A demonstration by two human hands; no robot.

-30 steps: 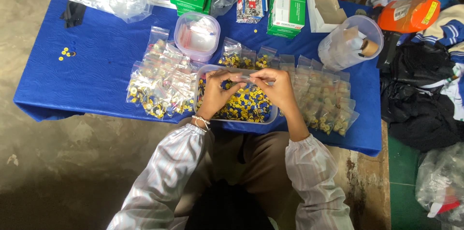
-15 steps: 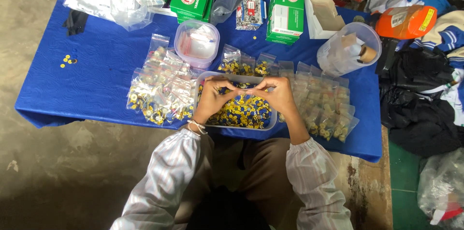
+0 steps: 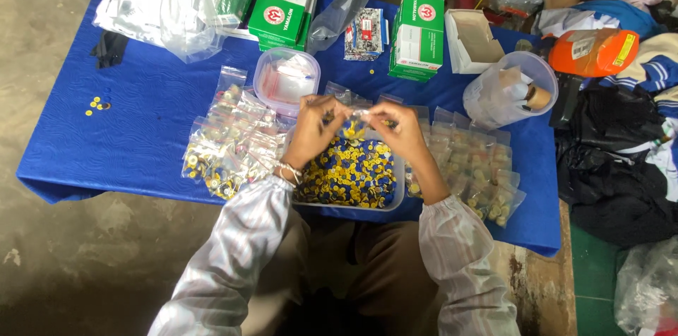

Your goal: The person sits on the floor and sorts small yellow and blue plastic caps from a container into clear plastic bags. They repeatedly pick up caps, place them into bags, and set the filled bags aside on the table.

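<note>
My left hand (image 3: 313, 131) and my right hand (image 3: 400, 130) are raised together over a clear tray (image 3: 397, 195) full of small yellow and dark round pieces. Between the fingertips of both hands stretches a small clear zip bag (image 3: 357, 121) with a few pieces in it. A heap of filled small bags (image 3: 229, 145) lies just left of the tray. Another spread of filled bags (image 3: 473, 163) lies to its right. All of this rests on a blue table (image 3: 134, 145).
Behind the tray stands a round clear tub (image 3: 284, 82) with empty bags. Green and white boxes (image 3: 418, 36) sit at the back, near an open white box (image 3: 473, 39). A clear tub (image 3: 510, 89) holds rolls at the right. Loose yellow pieces (image 3: 97, 104) lie far left.
Both hands have lifted a little off the tray and drawn the small bag out between them. The camera view has shifted slightly; the rest of the table is unchanged.
</note>
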